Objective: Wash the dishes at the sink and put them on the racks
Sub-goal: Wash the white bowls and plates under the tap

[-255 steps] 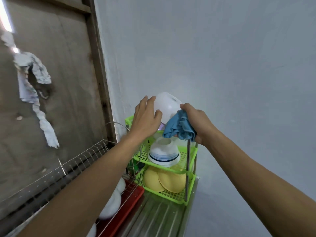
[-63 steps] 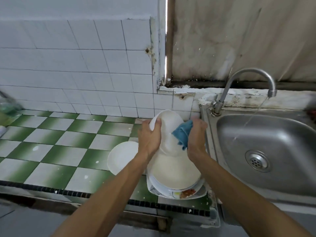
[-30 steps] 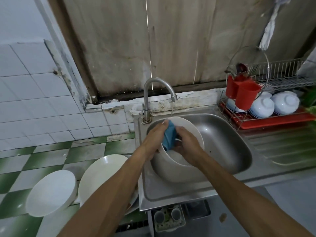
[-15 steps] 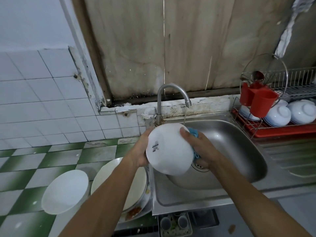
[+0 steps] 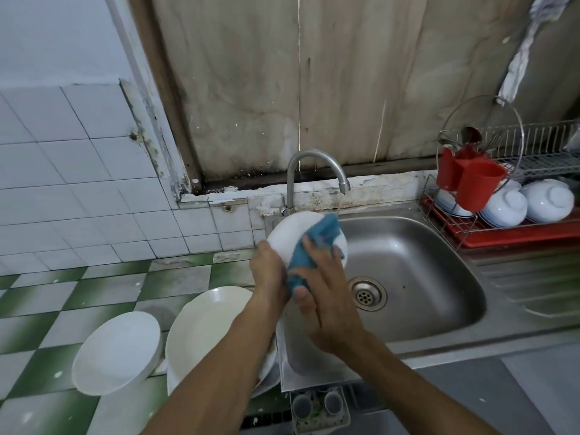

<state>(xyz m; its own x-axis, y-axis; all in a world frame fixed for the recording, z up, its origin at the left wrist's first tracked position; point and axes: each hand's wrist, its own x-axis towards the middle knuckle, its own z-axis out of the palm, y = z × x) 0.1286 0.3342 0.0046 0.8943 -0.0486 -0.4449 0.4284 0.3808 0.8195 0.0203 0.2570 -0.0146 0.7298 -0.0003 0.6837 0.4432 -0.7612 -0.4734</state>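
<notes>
Bowl [image 5: 289,234] gripped by left hand [image 5: 270,274] over sink [image 5: 423,277], right hand [image 5: 326,296] clutching blue cloth [image 5: 317,238] against it

No readable text, labels or numbers anywhere.

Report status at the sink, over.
Left hand grips white dish over sink. Right hand holds blue cloth against it. Tap running, nothing blocking.

Checked counter [image 5: 47,296], white bowl [image 5: 117,353], cream plates [image 5: 210,334], perhaps stacked
</notes>
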